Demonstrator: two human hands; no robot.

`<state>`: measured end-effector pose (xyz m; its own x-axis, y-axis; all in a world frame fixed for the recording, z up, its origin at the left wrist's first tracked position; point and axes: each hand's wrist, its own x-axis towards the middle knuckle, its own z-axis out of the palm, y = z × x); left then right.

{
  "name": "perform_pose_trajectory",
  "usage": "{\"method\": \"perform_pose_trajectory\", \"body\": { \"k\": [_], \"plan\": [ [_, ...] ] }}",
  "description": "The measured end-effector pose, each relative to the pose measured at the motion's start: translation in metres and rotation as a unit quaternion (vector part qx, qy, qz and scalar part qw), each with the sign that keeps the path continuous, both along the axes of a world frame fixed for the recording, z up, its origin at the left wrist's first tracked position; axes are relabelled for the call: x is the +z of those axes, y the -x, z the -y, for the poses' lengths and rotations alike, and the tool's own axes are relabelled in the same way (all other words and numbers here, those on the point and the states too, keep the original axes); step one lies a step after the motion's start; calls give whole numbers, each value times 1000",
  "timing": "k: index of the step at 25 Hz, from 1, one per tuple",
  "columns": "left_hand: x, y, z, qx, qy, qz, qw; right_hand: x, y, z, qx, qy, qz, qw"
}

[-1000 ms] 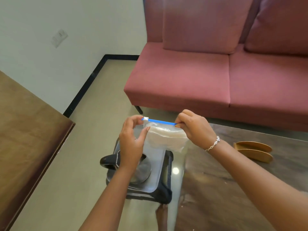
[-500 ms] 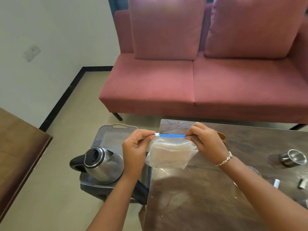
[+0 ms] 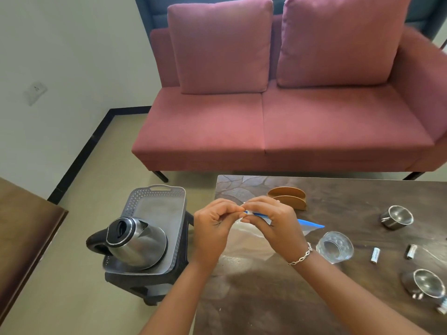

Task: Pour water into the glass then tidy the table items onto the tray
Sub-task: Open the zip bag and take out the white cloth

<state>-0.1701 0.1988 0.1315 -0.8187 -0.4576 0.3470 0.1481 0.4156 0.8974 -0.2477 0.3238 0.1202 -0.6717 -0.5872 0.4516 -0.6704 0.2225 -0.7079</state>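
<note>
Both hands are pinching the blue zip strip of a clear bag point(image 3: 251, 240), left hand point(image 3: 212, 226) and right hand point(image 3: 271, 223) with fingertips almost touching at the strip's left end. Rest of the strip sticks out past the right hand, and the bag hangs below over the table point(image 3: 338, 194) edge. Just right of the grip sits the glass point(image 3: 335, 246), with two batteries point(image 3: 375, 255) beyond it and two steel cups point(image 3: 396, 216) further right. Left of the grip is the tray point(image 3: 157, 197) on a stool, kettle point(image 3: 135, 240) standing in its near end. Behind the hands, a brown holder point(image 3: 287, 198).
</note>
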Motion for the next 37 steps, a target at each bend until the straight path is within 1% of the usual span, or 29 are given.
{"method": "perform_pose_trajectory", "body": {
  "k": [3, 7, 12, 16, 21, 25, 28, 31, 33, 36, 37],
  "plan": [
    [2, 1, -5, -14, 19, -8, 1000, 2, 0, -6, -19, 5, -4, 1000],
    [7, 2, -11, -14, 70, -9, 997, 4, 3, -11, -45, 18, -20, 999],
    [11, 4, -7, 32, 36, 13, 999, -5, 12, -27, -70, 17, -13, 997],
    [15, 6, 6, 64, -11, 7, 998, -17, 25, -49, -94, 4, -14, 996],
    [15, 13, 21, 108, -44, 0, 993, -26, 41, -72, -121, -15, -1, 993],
    [13, 16, 18, 94, -52, 11, 994, -26, 46, -79, -113, -59, 2, 992],
    [13, 21, 13, 36, -33, 34, 998, -20, 41, -75, -69, -106, 9, 992],
    [14, 25, 3, -7, -4, 42, 999, -11, 30, -61, -32, -117, -22, 992],
    [14, 28, 1, -3, 5, 40, 999, -10, 24, -55, -28, -116, -26, 993],
    [16, 29, -2, 17, -2, 40, 999, -10, 20, -53, -33, -110, 22, 993],
    [16, 29, -7, 40, -10, 39, 998, -9, 19, -53, -41, -103, 38, 993]
  ]
}}
